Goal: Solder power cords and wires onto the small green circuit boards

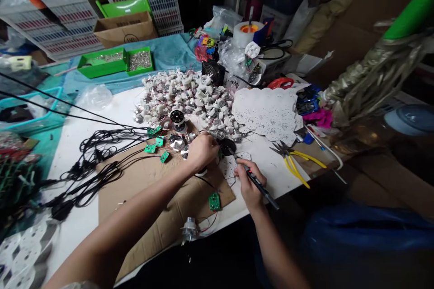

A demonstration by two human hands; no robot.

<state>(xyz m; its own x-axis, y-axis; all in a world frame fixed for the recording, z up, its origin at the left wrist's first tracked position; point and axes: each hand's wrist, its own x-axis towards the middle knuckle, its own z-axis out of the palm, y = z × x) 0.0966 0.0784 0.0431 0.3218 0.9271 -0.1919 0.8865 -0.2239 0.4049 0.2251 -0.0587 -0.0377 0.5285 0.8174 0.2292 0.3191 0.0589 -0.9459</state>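
Note:
My right hand (249, 185) grips a soldering iron (262, 188) like a pen, its dark handle slanting down to the right. The iron's tip points up-left toward a round black base (227, 146) beside a metal coil spring (217, 134). My left hand (203, 151) is closed in a pinch just left of that base; whatever it holds is hidden by its fingers. Small green circuit boards (164, 157) and silver round parts (176, 142) lie left of it on a cardboard sheet (149, 203). Nearer me, another green board (214, 201) has wires running to a silver-and-white part (190, 229).
A heap of small white wired parts (186, 95) covers the middle back. White perforated sheets (266, 115) and yellow-handled pliers (294, 160) lie right. Black cords (98, 149) spread left. Green trays (139, 61) of small metal pieces stand behind.

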